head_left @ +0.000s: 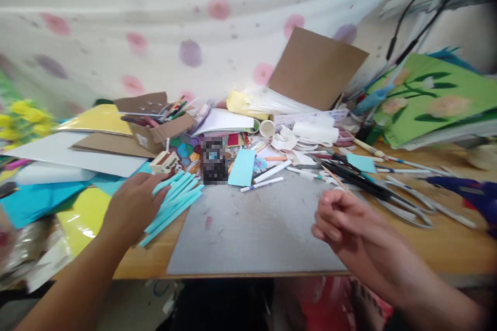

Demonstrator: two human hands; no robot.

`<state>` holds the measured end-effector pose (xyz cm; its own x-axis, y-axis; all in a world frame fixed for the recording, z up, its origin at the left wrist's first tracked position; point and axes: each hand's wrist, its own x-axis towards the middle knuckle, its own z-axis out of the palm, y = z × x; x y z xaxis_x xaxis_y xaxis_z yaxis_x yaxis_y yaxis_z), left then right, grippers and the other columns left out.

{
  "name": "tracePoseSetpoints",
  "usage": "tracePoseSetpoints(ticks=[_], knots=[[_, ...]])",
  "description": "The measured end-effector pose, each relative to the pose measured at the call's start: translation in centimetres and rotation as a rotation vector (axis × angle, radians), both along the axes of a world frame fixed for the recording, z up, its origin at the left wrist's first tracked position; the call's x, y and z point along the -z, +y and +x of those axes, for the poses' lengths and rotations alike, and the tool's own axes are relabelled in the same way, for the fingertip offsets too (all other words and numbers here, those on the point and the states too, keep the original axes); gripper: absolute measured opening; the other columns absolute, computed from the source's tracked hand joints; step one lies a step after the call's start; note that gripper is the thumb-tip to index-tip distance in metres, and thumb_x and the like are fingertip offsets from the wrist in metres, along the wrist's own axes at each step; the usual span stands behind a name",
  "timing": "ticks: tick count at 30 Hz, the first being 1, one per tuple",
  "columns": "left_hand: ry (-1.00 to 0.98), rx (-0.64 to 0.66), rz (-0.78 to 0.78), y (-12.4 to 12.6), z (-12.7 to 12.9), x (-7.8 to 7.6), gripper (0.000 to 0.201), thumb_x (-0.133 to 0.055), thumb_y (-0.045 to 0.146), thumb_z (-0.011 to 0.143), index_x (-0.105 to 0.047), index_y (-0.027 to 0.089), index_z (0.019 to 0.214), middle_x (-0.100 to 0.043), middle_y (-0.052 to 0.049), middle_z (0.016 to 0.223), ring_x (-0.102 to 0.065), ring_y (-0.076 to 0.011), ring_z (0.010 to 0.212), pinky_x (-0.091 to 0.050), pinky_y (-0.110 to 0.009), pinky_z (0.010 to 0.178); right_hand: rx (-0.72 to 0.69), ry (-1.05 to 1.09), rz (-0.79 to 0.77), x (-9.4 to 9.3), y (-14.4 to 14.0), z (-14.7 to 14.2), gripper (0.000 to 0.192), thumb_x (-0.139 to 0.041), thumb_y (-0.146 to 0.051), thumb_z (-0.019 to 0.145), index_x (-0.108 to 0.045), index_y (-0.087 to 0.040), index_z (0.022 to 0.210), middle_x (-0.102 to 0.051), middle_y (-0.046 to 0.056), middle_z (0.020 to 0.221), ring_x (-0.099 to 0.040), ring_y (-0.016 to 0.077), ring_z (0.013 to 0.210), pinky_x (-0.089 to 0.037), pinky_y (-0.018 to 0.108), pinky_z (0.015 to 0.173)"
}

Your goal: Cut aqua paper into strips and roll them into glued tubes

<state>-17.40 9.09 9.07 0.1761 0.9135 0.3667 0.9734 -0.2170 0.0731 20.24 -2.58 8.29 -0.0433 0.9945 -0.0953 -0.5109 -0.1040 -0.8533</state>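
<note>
Several light-blue paper rolls (174,209) lie in a loose bundle on the wooden table, left of the grey mat. My left hand (134,207) reaches over the upper left of this bundle, its fingers bent around the end of one roll; the fingertips are partly hidden. Above the mat's right side, my right hand (349,225) is raised with curled fingers, and nothing shows in it. Upright near the back of the grey mat (256,232) is a small light-blue paper piece (242,167), beside a blurred-out dark device (215,161).
White pens (262,184) lie along the mat's back edge. Black-handled scissors (361,181) and a blue glue gun (466,191) are at the right. Coloured paper sheets (46,199) pile up at the left. Brown cardboard (316,67) leans at the back.
</note>
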Motion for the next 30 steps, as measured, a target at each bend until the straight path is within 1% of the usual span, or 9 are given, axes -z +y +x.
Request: tracePoseSetpoints(ticks=[3,9,11,14,17,20,25,27,30], knots=[[-0.157,0.188,0.048,-1.5,5.0,0.5,0.03,-0.04,0.036,0.097,-0.061,0.018,0.106,-0.062,-0.004,0.103,-0.058,-0.027,0.104,-0.043,-0.043,0.096,0.036,0.202,-0.037,-1.3,0.7,-0.6,0.023,-0.078,-0.037,0.069,-0.06,-0.026,0.079,-0.034,-0.007,0.063,-0.035,0.0093,0.053,-0.042,0.026,0.062],[-0.393,0.631,-0.037,-5.7,15.6,1.1,0.022,-0.046,0.033,0.096,-0.064,0.022,0.097,-0.067,-0.002,0.086,-0.064,-0.0167,0.08,-0.05,-0.026,0.075,0.018,0.237,-0.013,-1.4,0.8,-1.6,0.024,-0.077,-0.032,0.07,-0.056,-0.024,0.078,-0.035,-0.008,0.06,-0.032,0.0076,0.05,-0.04,0.025,0.059],[-0.411,0.709,-0.089,-6.8,17.7,1.2,0.019,-0.048,0.033,0.096,-0.062,0.022,0.102,-0.068,-0.002,0.088,-0.065,-0.0143,0.079,-0.051,-0.021,0.073,0.0,0.186,0.015,-0.9,0.5,-1.5,0.023,-0.077,-0.032,0.072,-0.058,-0.024,0.081,-0.038,-0.009,0.059,-0.034,0.0067,0.049,-0.039,0.024,0.059],[-0.338,0.785,-0.212,-7.5,19.0,1.7,0.021,-0.054,0.028,0.092,-0.06,0.022,0.112,-0.068,-0.003,0.104,-0.064,-0.015,0.092,-0.051,-0.022,0.081,-0.064,-0.104,0.111,-0.1,-0.1,-1.0,0.018,-0.073,-0.034,0.079,-0.063,-0.024,0.09,-0.056,-0.003,0.073,-0.053,0.0112,0.066,-0.044,0.025,0.068],[-0.233,0.708,-0.263,-6.3,18.2,2.3,0.02,-0.05,0.021,0.09,-0.063,0.022,0.105,-0.067,-0.005,0.104,-0.062,-0.0191,0.096,-0.05,-0.029,0.084,-0.088,-0.567,0.319,0.1,-0.6,-0.4,0.016,-0.067,-0.024,0.081,-0.066,-0.027,0.096,-0.064,0.002,0.093,-0.06,0.0184,0.09,-0.047,0.03,0.081],[-0.148,0.486,-0.234,-4.0,14.9,2.2,0.025,-0.044,0.024,0.091,-0.064,0.019,0.105,-0.064,-0.01,0.106,-0.059,-0.0272,0.101,-0.046,-0.042,0.09,-0.067,-0.832,0.463,0.1,-1.0,0.4,0.02,-0.064,-0.019,0.08,-0.066,-0.03,0.098,-0.067,0.003,0.096,-0.063,0.0207,0.092,-0.05,0.031,0.08],[0.046,0.14,-0.309,-2.8,6.8,1.1,0.031,-0.048,0.033,0.084,-0.062,0.016,0.105,-0.062,-0.015,0.106,-0.058,-0.0341,0.1,-0.042,-0.05,0.089,0.01,-0.972,0.481,1.3,-1.1,2.3,0.017,-0.063,-0.022,0.081,-0.067,-0.033,0.093,-0.07,0.004,0.096,-0.066,0.0235,0.095,-0.054,0.029,0.075],[0.11,0.054,-0.384,-3.4,4.6,1.0,0.026,-0.047,0.033,0.083,-0.063,0.018,0.098,-0.064,-0.012,0.1,-0.061,-0.0309,0.093,-0.044,-0.044,0.082,0.011,-0.991,0.513,2.2,-0.9,2.9,0.015,-0.064,-0.025,0.082,-0.068,-0.034,0.093,-0.071,0.004,0.093,-0.067,0.0239,0.092,-0.055,0.028,0.072],[0.164,0.002,-0.473,-3.9,3.2,1.0,0.025,-0.038,0.031,0.089,-0.061,0.021,0.087,-0.066,-0.006,0.088,-0.063,-0.0238,0.08,-0.042,-0.035,0.071,0.046,-0.993,0.562,3.6,-0.5,3.2,0.013,-0.062,-0.029,0.083,-0.069,-0.034,0.093,-0.07,0.004,0.086,-0.068,0.0224,0.084,-0.055,0.026,0.069]])
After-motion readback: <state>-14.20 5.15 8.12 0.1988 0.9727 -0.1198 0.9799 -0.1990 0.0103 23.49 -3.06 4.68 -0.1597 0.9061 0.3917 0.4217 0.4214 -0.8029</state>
